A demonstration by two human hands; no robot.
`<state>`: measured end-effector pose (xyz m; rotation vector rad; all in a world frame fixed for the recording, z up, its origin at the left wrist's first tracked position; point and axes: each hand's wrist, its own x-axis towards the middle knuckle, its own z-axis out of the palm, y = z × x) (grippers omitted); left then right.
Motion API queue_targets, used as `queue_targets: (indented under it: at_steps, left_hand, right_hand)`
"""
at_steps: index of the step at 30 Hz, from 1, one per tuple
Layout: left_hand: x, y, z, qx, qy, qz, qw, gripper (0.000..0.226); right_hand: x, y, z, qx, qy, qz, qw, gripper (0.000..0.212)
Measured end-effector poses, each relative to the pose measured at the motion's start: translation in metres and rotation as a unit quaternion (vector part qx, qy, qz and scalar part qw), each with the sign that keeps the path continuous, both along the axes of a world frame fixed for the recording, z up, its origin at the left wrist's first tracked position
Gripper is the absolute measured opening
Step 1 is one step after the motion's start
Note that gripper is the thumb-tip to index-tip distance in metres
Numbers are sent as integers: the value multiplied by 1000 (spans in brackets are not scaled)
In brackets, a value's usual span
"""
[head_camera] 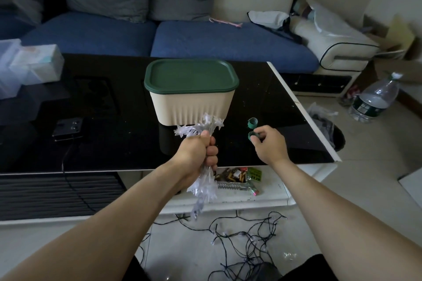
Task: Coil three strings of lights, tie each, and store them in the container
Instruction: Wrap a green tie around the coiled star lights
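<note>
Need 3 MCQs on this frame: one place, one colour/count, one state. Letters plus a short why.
1. Where does the tangled black light string lie?
A on the sofa
B on the floor
C in the container

2. What colour is the container's lid?
A green
B red
C white

3. What is the left hand doing?
A resting open
B gripping a bundle of clear lights
C lifting the lid

B: it sprawls on the tiles below the table.
A: dark green over a cream container.
B: fingers curl round the bundle.
</note>
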<state>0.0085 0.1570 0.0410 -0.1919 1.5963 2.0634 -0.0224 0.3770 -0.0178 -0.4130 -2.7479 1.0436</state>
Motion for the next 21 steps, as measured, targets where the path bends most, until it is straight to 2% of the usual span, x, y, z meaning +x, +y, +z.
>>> queue_targets:
  at_steps: [3, 7, 10, 13, 16, 19, 21]
  left_hand:
    - [-3, 2, -2, -7, -14, 8, 1000, 39]
    - [-6, 1, -5, -23, -18, -2, 1000, 37]
    - [-8, 2, -7, -32, -12, 1, 999, 37]
    - [-6, 3, -5, -55, 41, 4, 998, 35]
    - [-3, 4, -4, -90, 113, -29, 989, 28]
    - [-1, 0, -5, -110, 132, -44, 984, 34]
    - [0, -3, -3, -134, 137, -36, 981, 30]
  right_hand:
    - [2, 2, 5, -30, -15, 0, 999, 15]
    - [10, -1, 14, -50, -4, 2, 999, 22]
    - [19, -12, 34, -153, 20, 45, 987, 16]
    - [32, -32, 55, -252, 46, 119, 959, 12]
    - [43, -49, 60, -262, 57, 171, 948, 9]
    - [46, -56, 58, -247, 80, 187, 947, 10]
    - [46, -55, 59, -255, 89, 179, 946, 11]
